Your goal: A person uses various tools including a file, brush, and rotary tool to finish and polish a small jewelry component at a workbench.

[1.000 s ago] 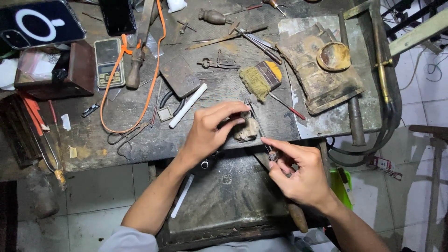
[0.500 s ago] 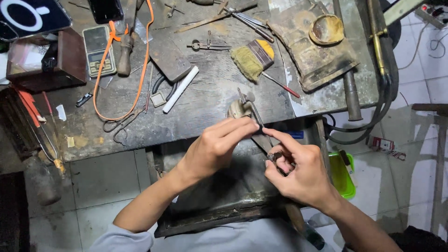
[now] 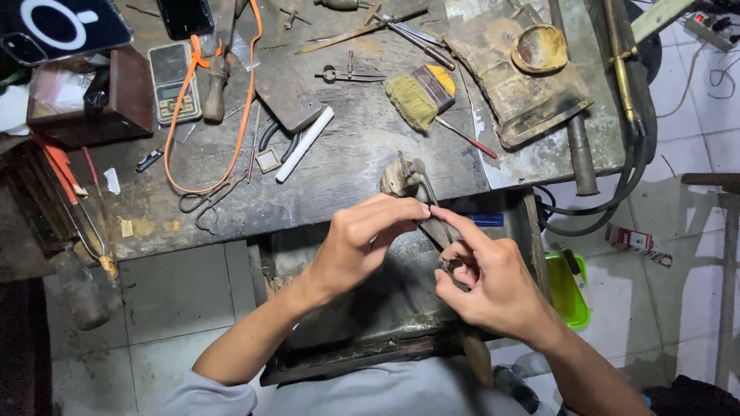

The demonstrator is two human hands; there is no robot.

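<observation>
My left hand (image 3: 361,248) reaches in from the lower left, its fingertips pinched together just below a worn wooden bench pin (image 3: 398,179) at the table's front edge. My right hand (image 3: 493,283) is beside it, curled around a slim metal plier-like tool (image 3: 436,225). Its index finger stretches out to touch my left fingertips. The tool's tip lies where the fingers meet. Whatever small piece sits between them is hidden by the fingers. Both hands hover over a dark metal drawer tray (image 3: 362,323) under the bench.
The scarred workbench (image 3: 347,162) carries a yellow-handled brush (image 3: 420,92), a white tube (image 3: 304,144), a small digital scale (image 3: 176,91), an orange cord (image 3: 235,100), a wooden box (image 3: 116,92) and a leather pad with a brass bowl (image 3: 539,48). A green tub (image 3: 566,289) sits on the tiled floor.
The view has shifted a little. Both hands dropped slightly below the bench pin and drew closer, and my right index finger now stretches out to my left fingertips.
</observation>
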